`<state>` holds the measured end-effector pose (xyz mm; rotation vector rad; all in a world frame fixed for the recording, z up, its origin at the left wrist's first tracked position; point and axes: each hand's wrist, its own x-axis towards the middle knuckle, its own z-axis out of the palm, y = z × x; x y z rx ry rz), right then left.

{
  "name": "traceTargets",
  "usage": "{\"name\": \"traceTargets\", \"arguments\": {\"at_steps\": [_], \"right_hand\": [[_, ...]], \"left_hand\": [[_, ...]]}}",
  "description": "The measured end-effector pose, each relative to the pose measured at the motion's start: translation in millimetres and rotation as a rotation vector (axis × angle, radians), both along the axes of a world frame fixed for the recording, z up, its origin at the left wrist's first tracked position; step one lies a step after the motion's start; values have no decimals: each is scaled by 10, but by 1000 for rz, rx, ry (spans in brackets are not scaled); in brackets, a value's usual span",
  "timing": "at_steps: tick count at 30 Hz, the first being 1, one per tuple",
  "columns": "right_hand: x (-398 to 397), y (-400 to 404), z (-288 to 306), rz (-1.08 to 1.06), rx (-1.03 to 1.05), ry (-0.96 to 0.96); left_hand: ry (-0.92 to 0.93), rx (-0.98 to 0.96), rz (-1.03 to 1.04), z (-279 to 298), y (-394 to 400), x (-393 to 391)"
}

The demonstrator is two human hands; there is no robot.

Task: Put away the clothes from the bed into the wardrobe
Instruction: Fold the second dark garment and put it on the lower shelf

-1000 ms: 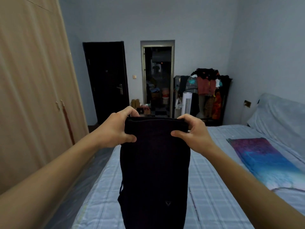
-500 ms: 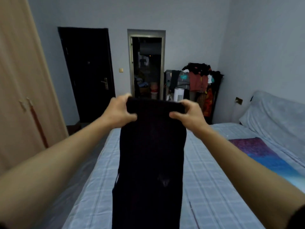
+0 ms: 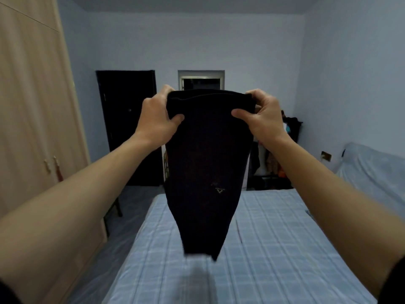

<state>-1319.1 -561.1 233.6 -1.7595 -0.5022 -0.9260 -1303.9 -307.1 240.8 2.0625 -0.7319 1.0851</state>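
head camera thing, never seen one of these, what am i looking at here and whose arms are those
The camera sits on a person's head and looks forward and down, so the two bare arms reaching into the picture belong to the wearer. There is no machine here.

The left hand and the right hand each grip a top corner of a dark garment, which hangs in the air between them, its lower end clear of the bed. It bears a small light mark low on its front.

Below lies the bed, covered with a pale blue checked sheet. On the left stands the wooden wardrobe, its doors closed. At the far wall are a dark door and an open doorway.
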Motion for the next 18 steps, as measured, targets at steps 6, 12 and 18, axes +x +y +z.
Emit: {"name": "traceTargets", "arguments": {"at_steps": [6,12,18], "right_hand": [[-706,-112,-606,16,-47,77],[-1668,-325,-1748,99,-108,288],[-2883,-348,-3351,79,-146,523]], "left_hand": [[135,5,-14,-574,-51,-808],[357,78,-57,-1709,-61,-1846],[617,147,-101,-3283,-38,-2900]]}}
